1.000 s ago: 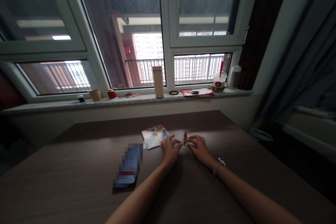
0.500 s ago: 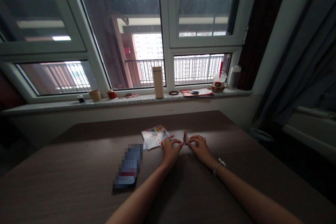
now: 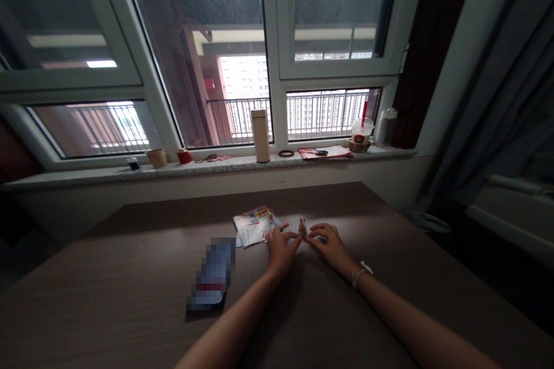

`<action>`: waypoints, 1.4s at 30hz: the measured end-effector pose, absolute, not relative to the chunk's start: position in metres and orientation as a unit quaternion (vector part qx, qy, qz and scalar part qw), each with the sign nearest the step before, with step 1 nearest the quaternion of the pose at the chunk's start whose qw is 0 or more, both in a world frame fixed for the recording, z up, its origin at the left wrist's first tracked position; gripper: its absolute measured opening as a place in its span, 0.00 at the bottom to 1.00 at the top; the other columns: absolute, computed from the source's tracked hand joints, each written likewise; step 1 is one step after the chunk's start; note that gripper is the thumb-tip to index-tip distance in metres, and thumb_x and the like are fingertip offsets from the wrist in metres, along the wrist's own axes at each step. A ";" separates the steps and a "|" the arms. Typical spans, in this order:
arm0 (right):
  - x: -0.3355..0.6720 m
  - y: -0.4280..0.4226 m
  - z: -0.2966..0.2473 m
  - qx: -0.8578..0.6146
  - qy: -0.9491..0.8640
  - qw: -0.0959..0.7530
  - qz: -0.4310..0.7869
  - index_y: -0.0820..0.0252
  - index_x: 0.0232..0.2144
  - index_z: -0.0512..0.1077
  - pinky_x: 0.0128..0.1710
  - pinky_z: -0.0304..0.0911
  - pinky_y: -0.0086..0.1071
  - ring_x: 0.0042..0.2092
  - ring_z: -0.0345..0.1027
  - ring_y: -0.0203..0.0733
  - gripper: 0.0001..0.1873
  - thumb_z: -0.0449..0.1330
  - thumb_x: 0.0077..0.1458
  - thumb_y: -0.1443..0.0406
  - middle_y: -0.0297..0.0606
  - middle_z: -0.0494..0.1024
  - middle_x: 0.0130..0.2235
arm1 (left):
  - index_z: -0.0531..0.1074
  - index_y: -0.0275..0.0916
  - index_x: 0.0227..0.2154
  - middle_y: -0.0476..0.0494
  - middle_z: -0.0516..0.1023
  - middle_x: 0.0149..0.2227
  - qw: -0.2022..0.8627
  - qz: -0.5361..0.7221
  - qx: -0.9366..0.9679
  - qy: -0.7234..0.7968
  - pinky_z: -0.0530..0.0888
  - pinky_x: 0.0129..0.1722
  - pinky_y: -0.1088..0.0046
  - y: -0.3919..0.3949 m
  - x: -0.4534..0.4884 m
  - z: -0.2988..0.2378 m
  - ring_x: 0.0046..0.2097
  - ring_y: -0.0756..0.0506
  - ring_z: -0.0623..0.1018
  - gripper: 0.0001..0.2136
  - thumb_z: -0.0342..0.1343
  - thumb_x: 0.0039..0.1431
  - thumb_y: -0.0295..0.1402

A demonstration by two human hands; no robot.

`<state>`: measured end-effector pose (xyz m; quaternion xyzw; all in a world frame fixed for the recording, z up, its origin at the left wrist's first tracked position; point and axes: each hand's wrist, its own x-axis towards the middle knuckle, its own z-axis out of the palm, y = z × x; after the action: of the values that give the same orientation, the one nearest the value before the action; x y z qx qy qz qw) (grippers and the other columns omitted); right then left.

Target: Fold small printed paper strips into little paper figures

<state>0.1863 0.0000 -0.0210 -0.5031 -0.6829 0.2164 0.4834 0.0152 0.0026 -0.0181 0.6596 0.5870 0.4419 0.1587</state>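
A small piece of folded colourful paper [image 3: 303, 229] stands on edge above the table, between my two hands. My left hand [image 3: 281, 247] meets its lower left side with thumb and forefinger, the other fingers partly bent. From the right, the thumb and fingertips of my right hand [image 3: 329, 243] pinch its other side; a pale bracelet circles that wrist. Just left of my left hand lies a stack of printed paper sheets [image 3: 253, 228], partly behind its fingers. The print on the small folded piece is too small to read.
A pixelated phone-like object [image 3: 212, 277] lies on the brown table [image 3: 108, 288] left of my left forearm. Along the windowsill stand a beige flask [image 3: 260, 135], a paper cup [image 3: 156, 157], a red spool [image 3: 184, 155] and a drink cup with straw [image 3: 361, 131]. Scissors [image 3: 320, 153] rest on red papers.
The folded paper has turned and shifted slightly left, and its sides now look more spread. My right fingertips have moved a little left with it. My left hand has barely moved.
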 end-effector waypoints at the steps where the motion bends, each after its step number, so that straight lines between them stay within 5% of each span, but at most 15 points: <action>1: 0.186 0.000 -0.020 -0.502 -0.683 0.483 0.219 0.54 0.26 0.78 0.56 0.55 0.43 0.51 0.62 0.48 0.07 0.64 0.48 0.58 0.40 0.76 0.42 | 0.81 0.45 0.29 0.43 0.74 0.51 0.158 0.439 0.660 0.588 0.60 0.59 0.55 0.002 0.015 -0.017 0.55 0.38 0.67 0.04 0.63 0.50 0.35; 11: 0.186 -0.001 -0.020 -0.520 -0.656 0.484 0.255 0.56 0.30 0.78 0.56 0.57 0.44 0.53 0.64 0.50 0.10 0.63 0.47 0.57 0.42 0.76 0.43 | 0.81 0.47 0.32 0.46 0.72 0.53 0.161 0.398 0.680 0.595 0.58 0.60 0.55 -0.004 0.017 -0.010 0.57 0.37 0.66 0.10 0.67 0.43 0.38; 25: 0.187 0.001 -0.022 -0.505 -0.659 0.493 0.260 0.57 0.31 0.79 0.55 0.58 0.44 0.52 0.66 0.49 0.14 0.61 0.50 0.54 0.43 0.79 0.40 | 0.80 0.46 0.33 0.46 0.73 0.53 0.159 0.395 0.684 0.592 0.57 0.60 0.54 -0.004 0.017 -0.010 0.57 0.38 0.66 0.07 0.63 0.49 0.35; 42: 0.187 0.002 -0.019 -0.481 -0.641 0.511 0.311 0.60 0.31 0.75 0.44 0.66 0.37 0.39 0.72 0.44 0.11 0.62 0.47 0.59 0.39 0.78 0.34 | 0.80 0.47 0.31 0.47 0.73 0.52 0.156 0.401 0.675 0.599 0.57 0.60 0.54 -0.002 0.018 -0.011 0.56 0.39 0.68 0.04 0.62 0.51 0.36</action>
<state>0.1870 0.0018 -0.0192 -0.4813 -0.6406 0.3110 0.5111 0.0180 -0.0024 -0.0107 0.6751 0.5994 0.4009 0.1558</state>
